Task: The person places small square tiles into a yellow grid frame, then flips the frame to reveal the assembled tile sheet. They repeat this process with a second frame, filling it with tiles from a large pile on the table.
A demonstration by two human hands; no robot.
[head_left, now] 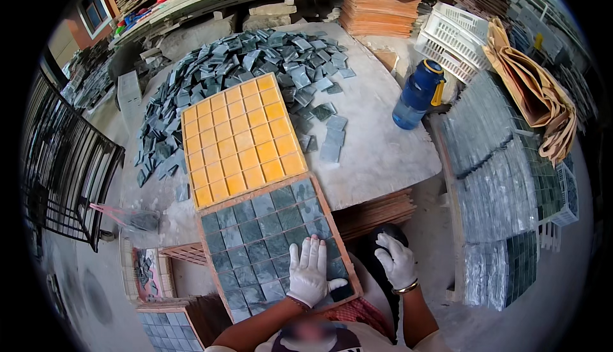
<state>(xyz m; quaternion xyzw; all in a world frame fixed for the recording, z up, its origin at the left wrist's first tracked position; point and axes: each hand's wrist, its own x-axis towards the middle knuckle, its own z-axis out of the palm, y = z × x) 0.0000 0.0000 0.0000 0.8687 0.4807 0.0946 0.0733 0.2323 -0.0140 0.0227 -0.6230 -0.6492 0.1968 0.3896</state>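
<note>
The left hand (309,271) lies flat, fingers spread, on the green tiles (268,237) in the tray (337,240) at 6 o'clock. The right hand (396,261), at 3 o'clock of it, hangs loosely curled, empty. The yellow grid (241,138) sits at 12 o'clock on the bench (383,141).

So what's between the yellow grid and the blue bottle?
In the head view, a few loose grey tiles lie beside the yellow grid; then bare stone tabletop runs to the blue bottle.
</note>
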